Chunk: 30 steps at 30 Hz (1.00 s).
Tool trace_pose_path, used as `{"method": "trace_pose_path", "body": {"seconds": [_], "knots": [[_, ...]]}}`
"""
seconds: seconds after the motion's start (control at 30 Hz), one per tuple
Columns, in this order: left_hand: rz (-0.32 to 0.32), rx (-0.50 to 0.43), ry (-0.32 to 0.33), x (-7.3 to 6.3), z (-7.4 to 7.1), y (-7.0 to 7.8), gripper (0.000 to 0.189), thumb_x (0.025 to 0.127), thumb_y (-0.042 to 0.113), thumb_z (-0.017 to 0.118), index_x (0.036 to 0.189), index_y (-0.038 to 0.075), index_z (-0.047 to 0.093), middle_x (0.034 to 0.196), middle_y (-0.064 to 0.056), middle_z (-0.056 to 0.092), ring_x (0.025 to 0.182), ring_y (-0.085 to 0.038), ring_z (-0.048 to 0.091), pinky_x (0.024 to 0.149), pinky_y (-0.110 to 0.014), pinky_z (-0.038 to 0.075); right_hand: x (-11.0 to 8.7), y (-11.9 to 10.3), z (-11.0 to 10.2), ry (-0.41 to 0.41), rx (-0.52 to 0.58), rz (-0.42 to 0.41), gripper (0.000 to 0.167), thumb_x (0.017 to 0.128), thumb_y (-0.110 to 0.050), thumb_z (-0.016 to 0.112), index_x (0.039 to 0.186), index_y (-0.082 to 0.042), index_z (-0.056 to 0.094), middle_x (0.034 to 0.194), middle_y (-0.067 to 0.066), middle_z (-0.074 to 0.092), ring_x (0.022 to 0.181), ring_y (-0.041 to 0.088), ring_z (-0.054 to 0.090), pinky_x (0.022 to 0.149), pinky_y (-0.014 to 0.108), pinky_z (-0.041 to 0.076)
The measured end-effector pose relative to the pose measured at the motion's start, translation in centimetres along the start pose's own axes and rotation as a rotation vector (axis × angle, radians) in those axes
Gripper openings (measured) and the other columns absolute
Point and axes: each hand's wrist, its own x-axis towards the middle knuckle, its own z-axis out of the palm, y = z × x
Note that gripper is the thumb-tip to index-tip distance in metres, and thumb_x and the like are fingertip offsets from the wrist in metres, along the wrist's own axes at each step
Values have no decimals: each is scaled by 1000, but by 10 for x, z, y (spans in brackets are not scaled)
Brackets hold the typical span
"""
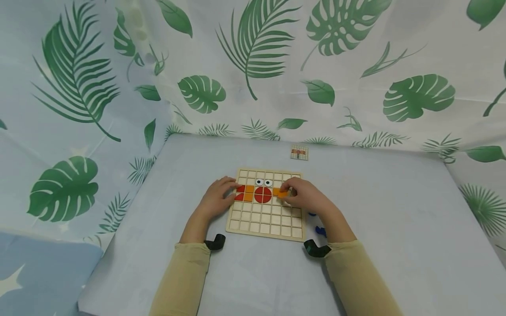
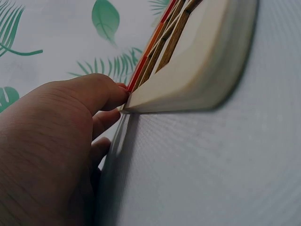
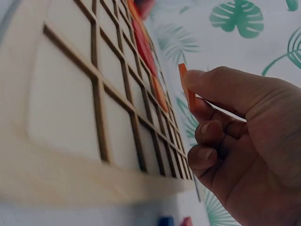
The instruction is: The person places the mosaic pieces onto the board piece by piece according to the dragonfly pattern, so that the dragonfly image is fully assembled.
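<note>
A wooden grid board point(image 1: 265, 235) lies on the table between both hands. Set in its cells are two eye tiles point(image 1: 264, 182), a red circle point(image 1: 262, 195) made of quarter pieces, an orange strip point(image 1: 248, 193) and red pieces point(image 1: 239, 193) at the left edge. My right hand point(image 1: 307, 195) pinches an orange square tile point(image 3: 187, 87) between thumb and forefinger, held up off the grid in the right wrist view. Another orange tile point(image 3: 160, 94) sits in the grid near it. My left hand point(image 1: 215, 197) rests its fingertips at the board's left edge, touching beside the red pieces.
A small pattern card point(image 1: 299, 152) lies beyond the board's far right corner. Blue pieces point(image 1: 321, 231) are on the table by the right forearm, partly hidden. Black wrist devices point(image 1: 316, 249) stick out from both sleeves. A leaf-print curtain point(image 1: 269, 109) rises behind the table.
</note>
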Motion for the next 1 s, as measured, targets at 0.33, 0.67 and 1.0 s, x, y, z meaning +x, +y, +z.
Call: {"method": "trace_pose_path", "body": {"seconds": [0.33, 0.67, 1.0], "knots": [[-1, 2, 1, 0, 0, 0, 34, 97, 24, 59, 131, 17, 61, 144, -3, 52, 145, -28, 37, 125, -48, 23, 6, -6, 15, -20, -13, -3, 18, 90, -22, 72, 106, -15, 66, 106, 1, 64, 86, 17, 53, 76, 32, 48], [-10, 7, -6, 0, 1, -1, 34, 98, 24, 58, 131, 18, 61, 145, -3, 51, 146, -28, 36, 126, -48, 22, 6, -6, 21, -8, -39, -53, 16, 89, -16, 72, 104, -14, 67, 106, 1, 61, 91, 17, 55, 83, 34, 51], [5, 11, -4, 1, -1, 0, 33, 97, 23, 59, 129, 16, 62, 143, -5, 53, 146, -29, 36, 125, -49, 22, 5, -9, 22, -19, -38, -24, 17, 90, -16, 71, 105, -15, 66, 108, 0, 59, 93, 18, 54, 85, 35, 51]]}}
